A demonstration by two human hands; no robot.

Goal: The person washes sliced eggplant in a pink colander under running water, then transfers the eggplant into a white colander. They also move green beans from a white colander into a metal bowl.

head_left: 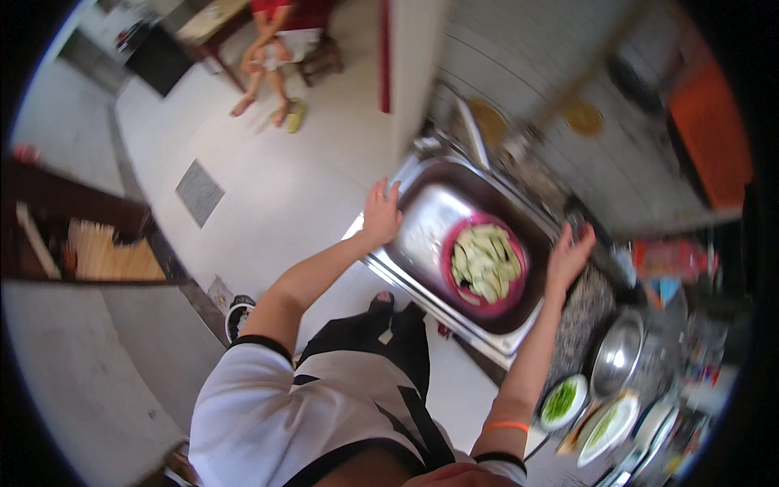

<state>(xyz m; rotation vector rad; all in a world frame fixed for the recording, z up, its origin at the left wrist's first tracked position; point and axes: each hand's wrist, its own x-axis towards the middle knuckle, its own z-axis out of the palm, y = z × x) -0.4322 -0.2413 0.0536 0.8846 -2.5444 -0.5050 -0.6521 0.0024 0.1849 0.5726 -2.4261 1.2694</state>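
Note:
A metal sink basin [422,284] lies in front of me. Inside it, toward the right, is a pink basin [448,258] filled with pale sliced vegetable pieces [485,258], some with dark skin edges. My left hand [381,214] is over the sink's left rim, fingers apart and nothing in them. At the sink's right side, my right hand [571,253] has its fingers bent around a small, dark, glassy-looking thing [575,219]. Blur hides what that thing is. Neither hand touches the pink basin.
Beyond the sink is a faucet [473,134]. On the right counter stand a metal bowl [618,355], a dish of chopped greens [561,403], a white plate [608,430] and a bottle with reddish contents [669,258]. A seated person [272,53] is at the far left.

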